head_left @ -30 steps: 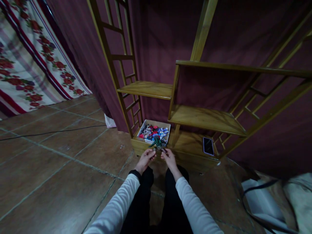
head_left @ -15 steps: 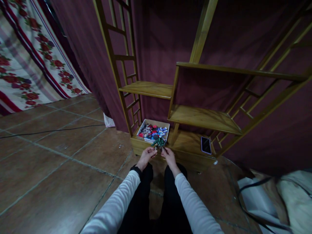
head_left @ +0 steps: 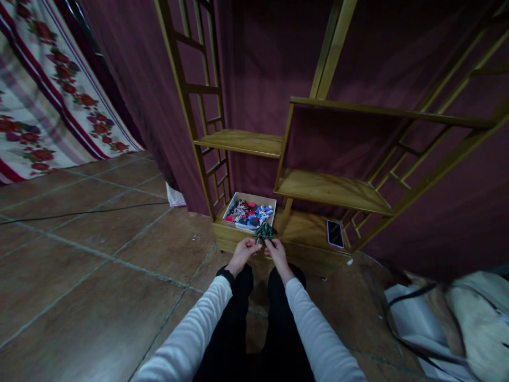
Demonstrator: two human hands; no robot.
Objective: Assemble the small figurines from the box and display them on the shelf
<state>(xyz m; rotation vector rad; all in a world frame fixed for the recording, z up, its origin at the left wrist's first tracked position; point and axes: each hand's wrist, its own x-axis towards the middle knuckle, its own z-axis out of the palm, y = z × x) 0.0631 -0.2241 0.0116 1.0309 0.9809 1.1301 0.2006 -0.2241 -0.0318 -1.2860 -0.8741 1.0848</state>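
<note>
My left hand (head_left: 243,253) and my right hand (head_left: 277,252) come together in front of the low shelf, fingers pinched on the lower part of one small dark-green, shiny piece (head_left: 264,230). Its green top spreads out like a bow or a little figure; I cannot make out which. Brownish parts lower down are partly covered by my fingertips. Just beyond it, a shallow white box (head_left: 274,208) stands on the bottom shelf. Jumbled inside are several small red, blue, black and white pieces (head_left: 249,214), too small to name.
A wooden shelf unit (head_left: 334,190) with stepped boards rises in front of me. A phone (head_left: 335,233) lies on its bottom board at the right. Bags with a dark strap (head_left: 421,313) rest on the tiled floor, lower right. A black cable (head_left: 83,213) crosses the floor at left.
The green piece has turned slightly between my fingers, its top now more compact and a little further right. Both hands keep their pinch. The view has shifted slightly.
</note>
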